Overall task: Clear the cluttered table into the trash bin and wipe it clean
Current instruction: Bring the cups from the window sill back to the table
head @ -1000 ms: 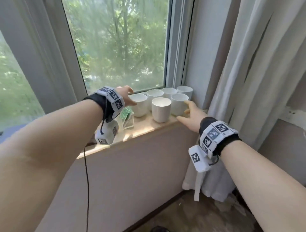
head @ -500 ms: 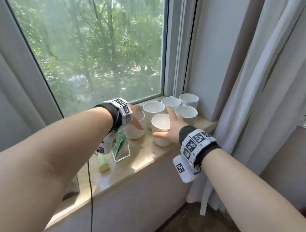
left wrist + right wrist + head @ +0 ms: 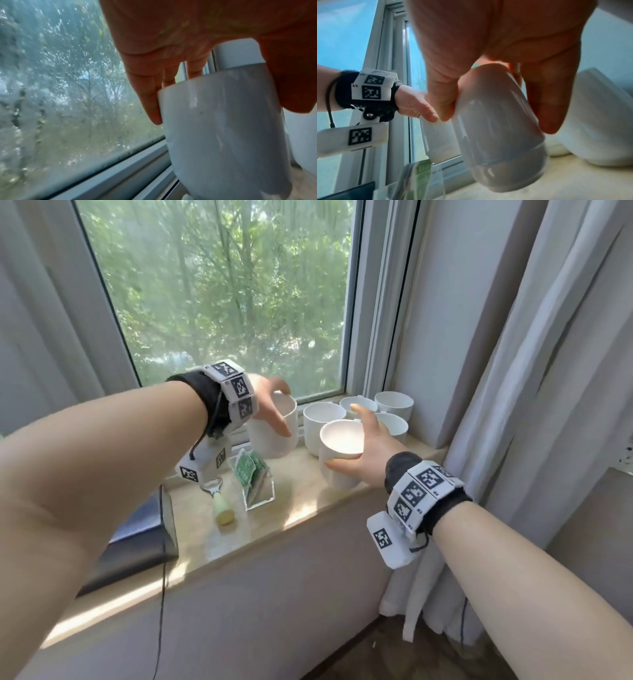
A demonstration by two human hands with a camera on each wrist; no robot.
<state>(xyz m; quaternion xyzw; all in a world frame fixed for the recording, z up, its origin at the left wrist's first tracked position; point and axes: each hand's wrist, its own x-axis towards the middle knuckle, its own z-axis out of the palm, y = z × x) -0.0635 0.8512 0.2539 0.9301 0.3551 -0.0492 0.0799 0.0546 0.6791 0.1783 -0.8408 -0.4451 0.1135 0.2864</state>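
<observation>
I see a pale stone windowsill (image 3: 301, 494) under a large window (image 3: 219, 296), with green trees blurred beyond the glass and grey-white curtains (image 3: 534, 392) hanging at the right. My left hand (image 3: 270, 409) is wrapped round a white cup (image 3: 274, 436), fingers behind it and thumb in front; in the left wrist view the cup's base looks raised off the sill, next to the window frame. My right hand (image 3: 370, 450) grips a second white cup (image 3: 339, 453) near the front edge of the sill, thumb across its near side and fingers along its far side; in the right wrist view it tilts, its base clear of the stone. Four more white cups (image 3: 323, 422) stand clustered in the corner behind it, against the wall. Left of the held cups sit a clear holder with green packets (image 3: 253, 477) and a small pale-green-handled opener (image 3: 221, 503) lying flat. A dark flat object (image 3: 144, 529) lies at the left end of the sill.
</observation>
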